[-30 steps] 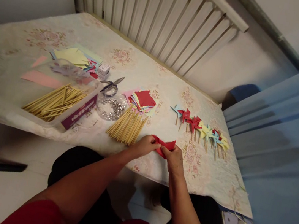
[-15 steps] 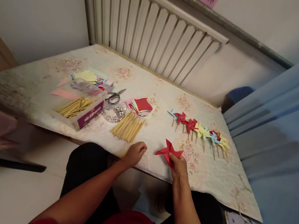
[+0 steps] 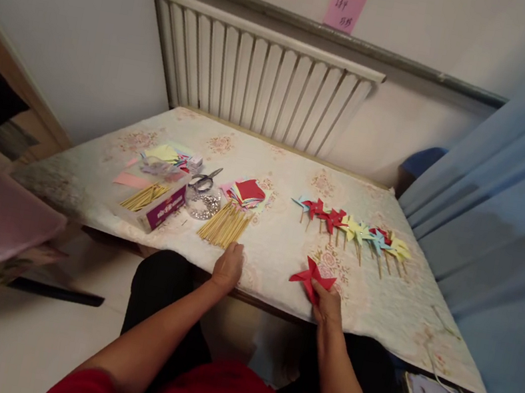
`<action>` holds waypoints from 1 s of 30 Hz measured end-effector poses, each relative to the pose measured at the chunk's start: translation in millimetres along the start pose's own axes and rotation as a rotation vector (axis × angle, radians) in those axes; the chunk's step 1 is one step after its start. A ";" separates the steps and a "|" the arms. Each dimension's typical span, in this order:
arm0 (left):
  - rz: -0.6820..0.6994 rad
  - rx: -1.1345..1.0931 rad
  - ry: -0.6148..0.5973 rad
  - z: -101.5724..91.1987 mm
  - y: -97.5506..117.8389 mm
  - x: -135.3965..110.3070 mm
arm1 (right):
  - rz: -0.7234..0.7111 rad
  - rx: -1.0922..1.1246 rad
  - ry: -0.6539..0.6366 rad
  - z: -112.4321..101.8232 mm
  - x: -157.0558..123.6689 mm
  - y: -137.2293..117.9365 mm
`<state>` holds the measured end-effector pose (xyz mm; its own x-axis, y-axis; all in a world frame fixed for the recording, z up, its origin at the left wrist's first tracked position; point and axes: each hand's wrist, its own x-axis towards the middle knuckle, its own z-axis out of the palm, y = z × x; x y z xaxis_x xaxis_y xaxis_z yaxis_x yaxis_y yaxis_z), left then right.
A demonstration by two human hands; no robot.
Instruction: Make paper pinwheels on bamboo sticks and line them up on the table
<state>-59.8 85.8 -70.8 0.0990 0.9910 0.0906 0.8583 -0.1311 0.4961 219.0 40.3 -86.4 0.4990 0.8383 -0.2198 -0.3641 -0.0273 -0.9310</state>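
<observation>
My right hand [image 3: 326, 304] pinches a folded red paper pinwheel [image 3: 312, 277] at the table's near edge. My left hand [image 3: 229, 265] rests on the table just below a loose bundle of wooden sticks [image 3: 225, 224], its fingers curled downward, and I cannot make out anything in them. A row of finished pinwheels on sticks [image 3: 353, 228] lies to the right of centre. A stack of coloured paper squares [image 3: 248, 191] sits behind the stick bundle.
A floral cloth covers the table [image 3: 275, 239]. On the left stand a box of sticks [image 3: 155, 199], a clear dish of pins [image 3: 201, 202], scissors [image 3: 204, 179] and more paper [image 3: 163, 153]. A radiator [image 3: 257, 80] runs behind; a blue curtain [image 3: 507, 219] hangs at right.
My hands have parted: the left let go of the red pinwheel and moved left to the sticks, the right keeps the pinwheel. The view has tilted up and back.
</observation>
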 end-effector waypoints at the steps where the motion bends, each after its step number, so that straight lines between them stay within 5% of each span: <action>1: -0.006 0.033 0.002 0.1 3.0 0.1 | -0.004 -0.001 -0.009 -0.6 -0.1 1.3; 12: -0.108 0.258 -0.053 2.5 14.5 9.0 | 0.109 0.194 -0.048 -7.6 3.9 1.6; 30: -0.193 0.308 -0.069 2.9 19.3 20.4 | 0.150 0.227 -0.072 -11.8 8.6 1.6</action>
<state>-39.8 103.5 -61.9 -0.0546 0.9976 -0.0428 0.9747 0.0625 0.2147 232.0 41.0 -93.2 0.3725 0.8707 -0.3212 -0.6001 -0.0380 -0.7990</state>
